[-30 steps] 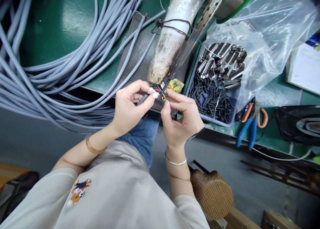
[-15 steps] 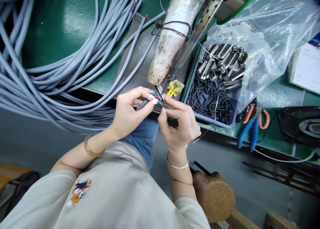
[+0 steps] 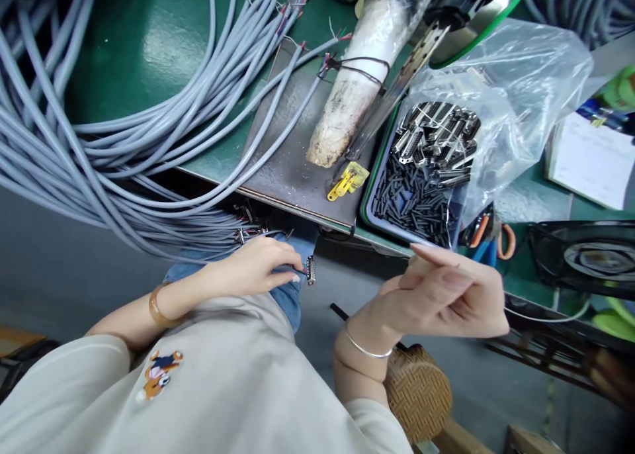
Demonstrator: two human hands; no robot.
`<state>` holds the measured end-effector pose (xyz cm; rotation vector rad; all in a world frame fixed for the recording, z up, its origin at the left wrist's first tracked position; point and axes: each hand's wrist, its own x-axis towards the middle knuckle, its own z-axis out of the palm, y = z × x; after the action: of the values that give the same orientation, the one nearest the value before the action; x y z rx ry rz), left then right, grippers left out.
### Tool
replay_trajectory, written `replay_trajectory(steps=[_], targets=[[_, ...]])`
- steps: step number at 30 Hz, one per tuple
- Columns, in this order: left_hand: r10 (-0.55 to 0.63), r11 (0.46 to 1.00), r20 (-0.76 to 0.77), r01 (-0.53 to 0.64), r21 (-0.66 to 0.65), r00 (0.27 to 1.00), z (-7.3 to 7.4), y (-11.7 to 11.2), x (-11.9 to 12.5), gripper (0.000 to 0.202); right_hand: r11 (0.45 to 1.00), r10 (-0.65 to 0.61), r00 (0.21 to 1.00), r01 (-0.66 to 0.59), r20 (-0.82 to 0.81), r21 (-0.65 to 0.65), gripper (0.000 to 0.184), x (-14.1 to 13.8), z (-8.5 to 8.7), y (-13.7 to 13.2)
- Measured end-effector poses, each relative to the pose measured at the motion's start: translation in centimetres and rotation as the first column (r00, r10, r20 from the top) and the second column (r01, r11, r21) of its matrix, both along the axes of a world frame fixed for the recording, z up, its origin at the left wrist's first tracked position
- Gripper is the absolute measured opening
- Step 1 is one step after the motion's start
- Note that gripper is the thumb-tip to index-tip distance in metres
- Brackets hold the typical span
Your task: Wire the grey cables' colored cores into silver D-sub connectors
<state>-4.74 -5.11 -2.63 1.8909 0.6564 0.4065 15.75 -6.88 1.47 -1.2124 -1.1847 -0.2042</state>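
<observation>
My left hand [image 3: 262, 265] is low, over my lap and in front of the bench edge. Its fingers are closed round the end of a cable, and a D-sub connector [image 3: 311, 271] with wires on its back sticks out past the fingertips. Away to the right, my right hand [image 3: 446, 295] is raised in front of the bench, its fingers curled together. Whatever it may hold does not show. Behind it on the bench is a blue tray [image 3: 366, 217] of black tubing pieces [image 3: 411, 202] and metal connectors [image 3: 436, 133].
Long grey cables [image 3: 163, 130] fill the left side of the bench and hang over its edge. A wrapped white roll [image 3: 354, 103], a yellow clip [image 3: 342, 186], a plastic bag [image 3: 526, 103] and pliers [image 3: 489, 245] lie about. A woven stool [image 3: 421, 388] stands below right.
My left hand has drawn the cable and connector down from the bench edge towards my lap. My right hand has moved away from the connector, to the right and lower.
</observation>
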Motion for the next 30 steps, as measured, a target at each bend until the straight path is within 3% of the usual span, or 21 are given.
replay_trajectory(steps=[2, 4, 6, 8, 10, 14, 18, 20, 21, 23, 25, 27, 30], targets=[[0.075, 0.996, 0.024, -0.076, 0.041, 0.997, 0.7, 0.6, -1.1, 0.010, 1.000, 0.008, 1.000, -0.008, 0.017, -0.005, 0.030, 0.2, -0.3, -0.6], [0.227, 0.967, 0.093, -0.236, 0.098, 0.969, 2.0, 2.1, -1.9, 0.009, 1.000, 0.019, 0.999, -0.019, 0.036, 0.002, 0.028, 0.2, -0.4, -1.0], [0.424, 0.872, 0.138, -0.444, 0.205, 0.895, 3.6, 4.4, -2.2, 0.006, 1.000, 0.024, 0.997, -0.023, 0.070, -0.012, 0.028, 0.0, -0.2, -1.2], [0.546, 0.778, 0.146, -0.563, 0.278, 0.825, 4.7, 7.1, -1.9, 0.008, 0.998, 0.034, 0.994, -0.029, 0.106, -0.047, 0.030, -0.4, 0.3, -1.2], [0.609, 0.741, 0.121, -0.617, 0.265, 0.784, 4.8, 9.8, -1.2, 0.018, 0.997, 0.046, 0.991, -0.038, 0.126, -0.065, 0.031, -0.9, 0.8, -1.3], [0.662, 0.726, 0.066, -0.660, 0.191, 0.747, 3.2, 13.0, -0.4, 0.041, 0.998, 0.037, 0.983, -0.027, 0.179, -0.057, 0.034, -1.3, 1.4, -1.8], [0.674, 0.639, 0.168, -0.682, 0.355, 0.719, 3.1, 12.6, -3.6, 0.024, 0.997, -0.052, 0.973, 0.064, 0.223, -0.047, 0.041, -0.8, 1.0, -2.4], [0.660, 0.607, 0.377, -0.757, 0.243, 0.650, 4.2, 10.9, -5.8, 0.021, 0.995, -0.092, 0.979, 0.096, 0.182, -0.018, 0.042, -0.8, 1.0, -2.4], [0.643, 0.591, 0.503, -0.792, 0.153, 0.577, 4.9, 9.7, -6.9, 0.019, 0.996, -0.093, 0.985, 0.093, 0.143, 0.005, 0.042, -0.9, 1.1, -2.3], [0.571, 0.671, 0.595, -0.740, 0.059, 0.565, 6.3, 6.9, -8.3, 0.013, 0.998, -0.050, 0.997, 0.048, 0.055, 0.030, 0.041, -1.4, 1.5, -1.9], [0.483, 0.818, 0.592, -0.574, -0.042, 0.645, 7.3, 4.1, -9.0, 0.020, 0.999, 0.052, 0.999, -0.052, -0.010, -0.007, 0.038, -1.9, 2.2, -1.6], [0.503, 0.862, 0.467, -0.463, -0.206, 0.727, 7.5, 1.9, -9.0, 0.021, 0.973, 0.201, 0.978, -0.206, -0.059, -0.100, 0.036, -2.0, 2.7, -1.3], [0.356, 0.919, 0.350, -0.255, -0.301, 0.866, 6.4, 0.1, -8.1, 0.016, 0.859, 0.418, 0.894, -0.446, -0.161, -0.249, 0.044, -1.4, 2.8, -1.1]])
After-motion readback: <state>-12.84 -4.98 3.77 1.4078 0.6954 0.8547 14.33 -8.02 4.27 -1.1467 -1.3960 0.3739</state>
